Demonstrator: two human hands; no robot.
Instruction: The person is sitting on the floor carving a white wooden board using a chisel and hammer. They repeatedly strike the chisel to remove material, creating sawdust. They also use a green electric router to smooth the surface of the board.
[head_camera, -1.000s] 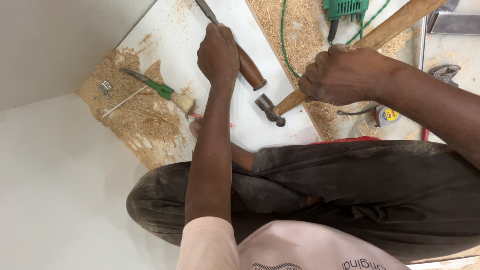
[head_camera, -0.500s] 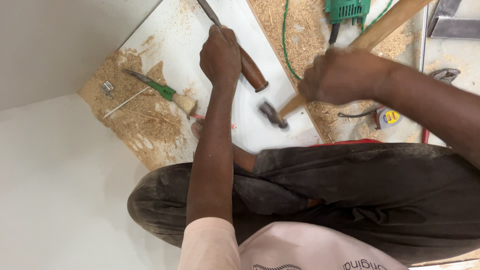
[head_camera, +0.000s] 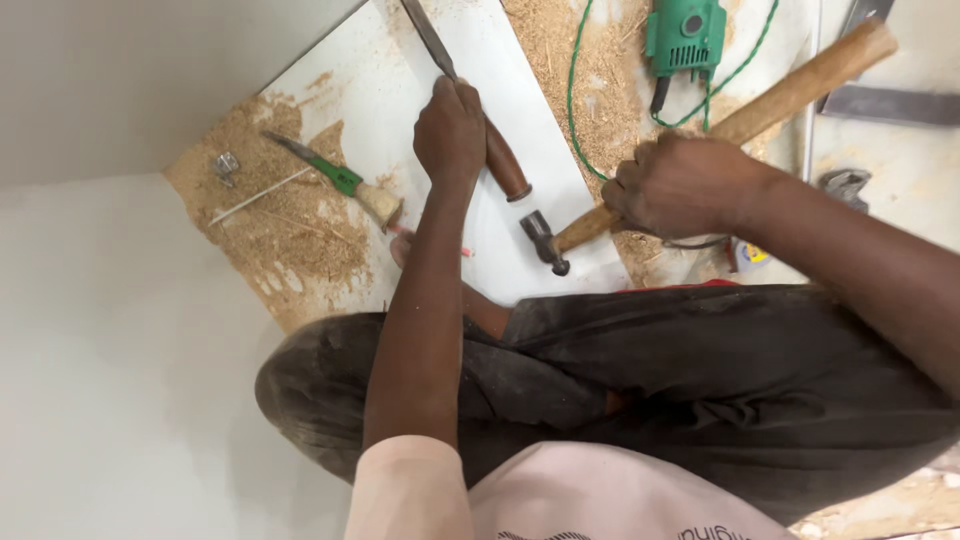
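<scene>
Chisel (head_camera: 470, 110) is lying slanted across the white board (head_camera: 540, 90), with the left hand (head_camera: 450, 130) wrapping tight around its shaft just above the brown wooden handle. Just beyond that handle's butt end, the hammer (head_camera: 700, 140) head is hanging close, not touching, its long wooden shaft being clenched by the right hand (head_camera: 685, 185). Farther out from the left fist, a green-handled tool (head_camera: 335, 178) is resting in sawdust (head_camera: 270, 220), and past the right fist a green power tool (head_camera: 685, 35) is sitting with its cord.
</scene>
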